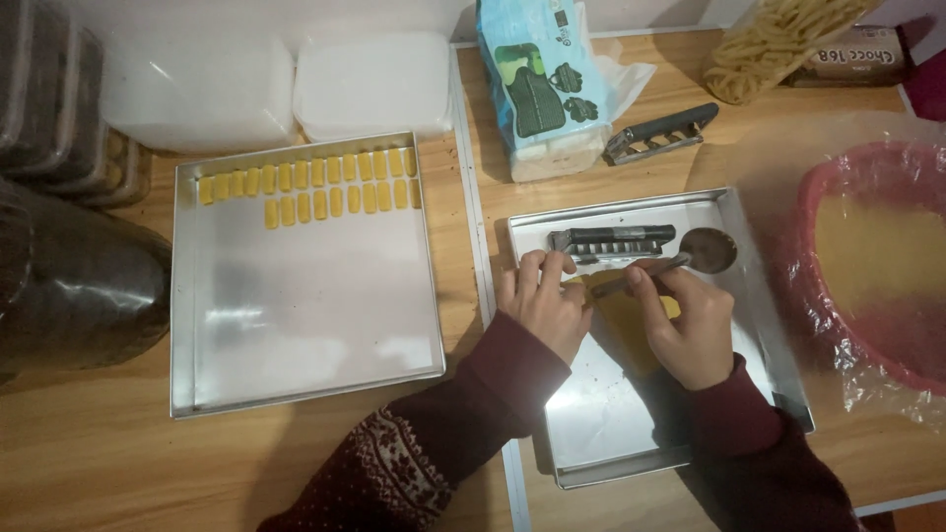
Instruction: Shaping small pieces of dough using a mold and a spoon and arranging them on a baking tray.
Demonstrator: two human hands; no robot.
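Blue tissue pack [537, 89] stands behind steel tray [611, 433].

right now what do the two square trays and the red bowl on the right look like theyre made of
Both trays, the big tray and the small tray, look like bare metal, likely aluminium: dull silver with soft reflections. The red bowl looks like plastic, under clear wrinkled film.

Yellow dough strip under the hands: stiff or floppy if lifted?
The yellow dough strip lies flat on the steel tray, so it probably sags and tears easily. The left hand pins it while the right hand works it, suggesting softness.
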